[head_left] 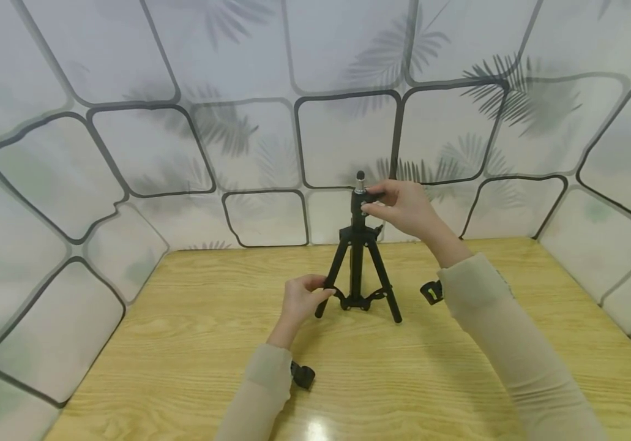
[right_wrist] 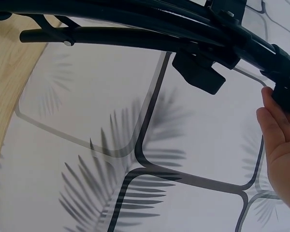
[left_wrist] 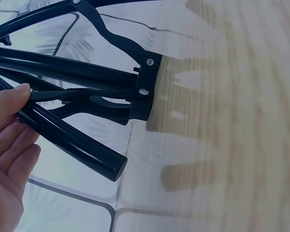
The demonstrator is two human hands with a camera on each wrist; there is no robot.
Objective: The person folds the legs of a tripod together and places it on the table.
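A black tripod (head_left: 356, 263) stands upright with its legs spread on the wooden table, a silver stud and black tip (head_left: 360, 179) at its top. My left hand (head_left: 300, 301) pinches one of its legs low down, near the brace. In the left wrist view, the thumb lies on that leg (left_wrist: 77, 140) with the fingers behind it. Near the top, my right hand (head_left: 407, 208) grips the tripod's upper collar between thumb and fingers. The right wrist view shows the right hand (right_wrist: 282, 140) only in part, at the edge, beside a black fitting (right_wrist: 286, 94).
The wooden table (head_left: 199, 343) meets patterned walls (head_left: 260, 147) at the back and both sides. The tripod stands close to the back wall. Small black devices (head_left: 303, 375) show beside the sleeves.
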